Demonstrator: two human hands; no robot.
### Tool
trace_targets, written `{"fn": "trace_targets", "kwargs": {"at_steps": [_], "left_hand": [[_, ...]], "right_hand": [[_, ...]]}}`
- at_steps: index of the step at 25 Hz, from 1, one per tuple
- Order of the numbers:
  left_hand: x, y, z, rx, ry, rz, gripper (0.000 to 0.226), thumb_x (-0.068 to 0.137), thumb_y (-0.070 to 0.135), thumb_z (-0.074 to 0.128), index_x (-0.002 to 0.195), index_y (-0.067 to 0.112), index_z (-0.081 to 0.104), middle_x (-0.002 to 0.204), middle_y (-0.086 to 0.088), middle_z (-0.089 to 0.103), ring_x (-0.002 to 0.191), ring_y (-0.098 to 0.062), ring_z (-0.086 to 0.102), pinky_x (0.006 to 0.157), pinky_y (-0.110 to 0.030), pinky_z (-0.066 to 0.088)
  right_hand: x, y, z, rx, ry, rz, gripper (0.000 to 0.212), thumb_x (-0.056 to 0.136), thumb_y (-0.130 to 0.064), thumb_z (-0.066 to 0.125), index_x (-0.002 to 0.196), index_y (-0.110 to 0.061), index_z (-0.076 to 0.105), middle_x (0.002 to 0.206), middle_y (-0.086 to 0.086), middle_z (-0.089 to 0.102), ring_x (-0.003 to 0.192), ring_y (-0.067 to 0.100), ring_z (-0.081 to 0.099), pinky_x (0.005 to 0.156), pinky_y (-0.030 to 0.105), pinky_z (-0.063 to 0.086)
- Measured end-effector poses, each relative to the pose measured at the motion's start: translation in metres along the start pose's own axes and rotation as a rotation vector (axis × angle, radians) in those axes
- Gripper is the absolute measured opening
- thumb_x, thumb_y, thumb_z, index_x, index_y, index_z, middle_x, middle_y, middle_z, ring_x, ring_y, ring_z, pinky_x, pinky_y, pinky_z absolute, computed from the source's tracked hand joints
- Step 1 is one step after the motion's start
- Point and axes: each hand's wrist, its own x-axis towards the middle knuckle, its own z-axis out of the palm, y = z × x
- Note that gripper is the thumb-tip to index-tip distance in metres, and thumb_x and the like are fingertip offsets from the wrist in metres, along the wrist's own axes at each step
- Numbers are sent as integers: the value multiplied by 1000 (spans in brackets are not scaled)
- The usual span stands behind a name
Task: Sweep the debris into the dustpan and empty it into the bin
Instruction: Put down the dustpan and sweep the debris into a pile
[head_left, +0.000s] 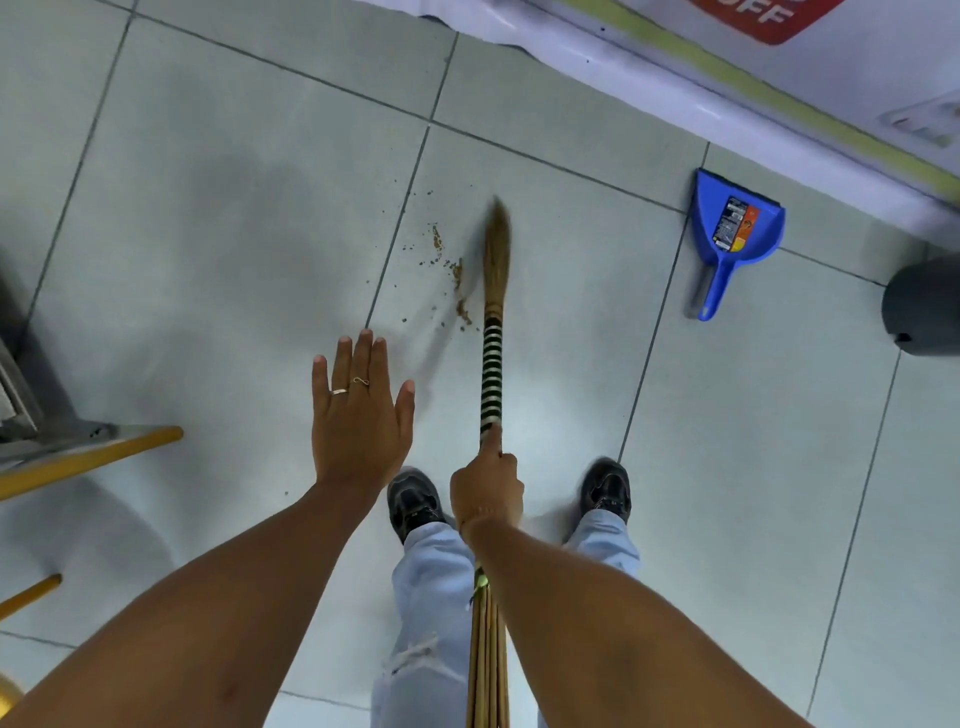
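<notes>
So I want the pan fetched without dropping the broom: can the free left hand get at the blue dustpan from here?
Probably not without stepping: the left hand hovers open on the far side of the broom from the dustpan, though bare floor lies between.

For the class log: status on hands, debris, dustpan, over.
Right hand gripping broom; left hand open, empty. Debris beside bristles. Dustpan off right, unused. Path clear.
</notes>
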Motion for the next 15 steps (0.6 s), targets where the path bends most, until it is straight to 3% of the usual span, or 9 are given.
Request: {"fn": "trace_targets", "kwargs": {"at_steps": [3,7,12,15], "left_hand": [[15,9,-23,-14,10,20,59,93,38,27,131,-4,45,135,-23,49,128,-39,43,108,-53,26],[64,31,-44,-21,57,22,58,94,37,27,132,-3,44,136,-23,49,128,-39,43,108,-52,25],[133,71,-23,-13,78,-23,55,94,34,31,134,-3,42,139,-22,46,131,-37,39,110,-51,23],[171,105,2,-11,63,-101,55,94,33,32,134,-4,40,139,-23,45,132,-37,38,110,-50,20]], "right_hand": [[-9,-15,-18,59,63,8,59,96,-16,32,151,-25,14,132,12,46,114,33,56,93,39,45],[44,-64,-80,124,104,0,51,95,-19,32,146,-25,29,128,14,49,115,35,55,96,41,44],[166,-104,-187,-141,211,-100,41,97,-17,36,137,-8,43,135,15,52,122,33,51,102,37,41],[230,-109,-228,-349,164,-120,37,97,-18,39,130,-7,50,131,15,54,121,34,52,99,39,44]]}}
